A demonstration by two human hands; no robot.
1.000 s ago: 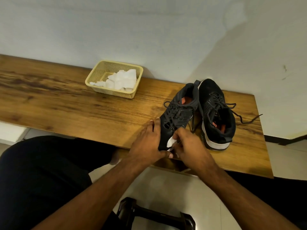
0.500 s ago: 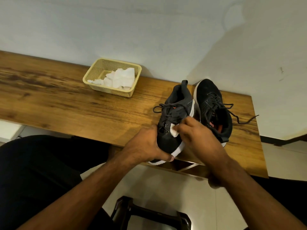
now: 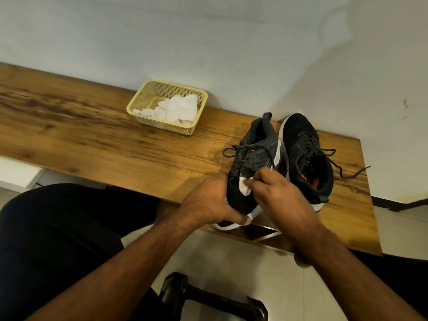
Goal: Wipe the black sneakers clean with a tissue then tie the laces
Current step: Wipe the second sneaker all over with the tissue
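Sneaker (image 3: 252,172) being wiped: R hand (image 3: 281,195) fingers pinch tissue (image 3: 245,188) vs its toe, L hand (image 3: 209,205) curls round toe end, which overhangs table (image 3: 92,140) edge. Other sneaker (image 3: 305,156) just beside it, basket (image 3: 166,107) well apart. Risk: hard wipe w/ loose L grip could tip it off; undone laces (image 3: 243,150) may snag

Hidden and cut-off parts

The left hand (image 3: 208,202) covers the near sneaker's (image 3: 252,163) toe; most of the tissue (image 3: 245,186) lies under the right hand (image 3: 280,195); the wooden table (image 3: 92,135) runs off the left edge.
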